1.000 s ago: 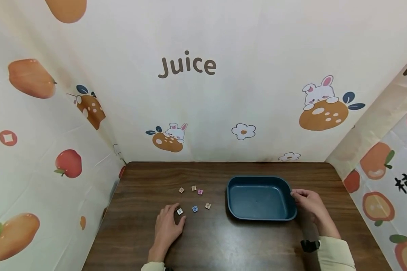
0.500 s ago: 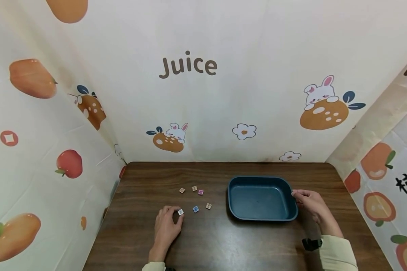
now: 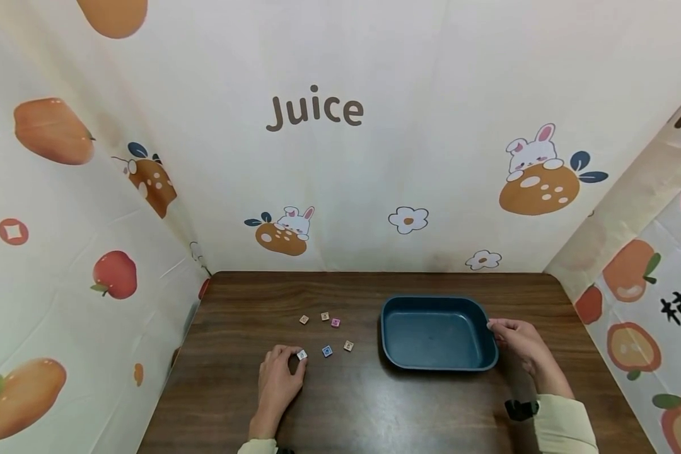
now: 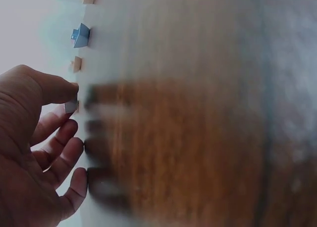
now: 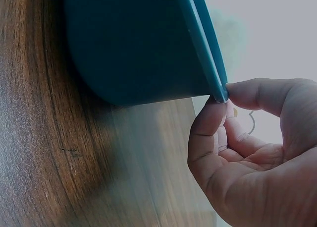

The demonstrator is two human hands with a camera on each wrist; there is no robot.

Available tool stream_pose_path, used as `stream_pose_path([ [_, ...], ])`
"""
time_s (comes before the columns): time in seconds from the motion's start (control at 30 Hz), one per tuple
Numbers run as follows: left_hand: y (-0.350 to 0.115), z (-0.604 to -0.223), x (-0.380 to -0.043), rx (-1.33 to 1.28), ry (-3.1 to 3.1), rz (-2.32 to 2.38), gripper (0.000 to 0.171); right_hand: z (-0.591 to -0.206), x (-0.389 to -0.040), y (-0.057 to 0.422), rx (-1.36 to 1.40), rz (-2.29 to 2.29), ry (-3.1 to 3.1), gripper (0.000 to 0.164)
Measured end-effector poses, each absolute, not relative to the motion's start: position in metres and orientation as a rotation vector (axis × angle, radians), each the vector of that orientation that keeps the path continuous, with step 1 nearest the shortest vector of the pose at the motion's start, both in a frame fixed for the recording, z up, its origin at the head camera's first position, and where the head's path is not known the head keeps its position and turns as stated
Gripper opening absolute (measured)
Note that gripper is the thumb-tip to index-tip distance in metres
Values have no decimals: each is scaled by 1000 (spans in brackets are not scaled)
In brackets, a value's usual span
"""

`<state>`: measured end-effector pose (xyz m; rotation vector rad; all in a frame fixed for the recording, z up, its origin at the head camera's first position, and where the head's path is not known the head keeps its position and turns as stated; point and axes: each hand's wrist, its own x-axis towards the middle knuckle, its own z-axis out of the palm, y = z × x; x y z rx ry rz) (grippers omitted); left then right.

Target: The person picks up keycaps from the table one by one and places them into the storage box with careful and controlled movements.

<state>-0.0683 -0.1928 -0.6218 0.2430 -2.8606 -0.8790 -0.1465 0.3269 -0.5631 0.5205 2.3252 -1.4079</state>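
Near the table's left side, my left hand (image 3: 279, 379) pinches a small white square piece (image 3: 302, 355) between thumb and fingers. In the left wrist view only a sliver of this piece (image 4: 72, 106) shows. Further right, my right hand (image 3: 521, 343) pinches the right rim of a dark blue-green rectangular tray (image 3: 439, 367) that has nothing in it. Beside the left hand lie a blue square piece (image 3: 326, 351) with a raised knob, like a keyboard switch, and a tan one (image 3: 349, 346). Two more tan pieces, one at left (image 3: 304, 320), and a pink piece (image 3: 335, 323) lie behind them.
The brown wooden table (image 3: 363, 410) ends at the back against a pale curtain (image 3: 346, 170) printed with fruit and rabbits. Similar curtains hang at both sides. The tray stands right of the small pieces, with bare wood between.
My left thumb and fingers have drawn together onto the white piece, which they stood around a second ago. The right hand stays on the tray rim; the other pieces lie as before.
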Motion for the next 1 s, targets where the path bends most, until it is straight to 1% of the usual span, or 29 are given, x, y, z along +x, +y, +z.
stream_pose_path([
  [0.23, -186, -608, -71, 232, -2828, -900, 19, -564, -145, 327, 510, -1417, 2328, 54],
  [0.4, -177, -592, -80, 169, -2783, -912, 19, -563, -144, 327, 523, -1418, 2324, 52],
  [0.63, -163, -575, -90, 38, -2735, -921, 22, -564, -146, 328, 523, -1435, 2300, 55],
  [1.0, -148, -571, -94, -61, -2705, -1011, 19, -564, -145, 331, 482, -1433, 2306, 56],
])
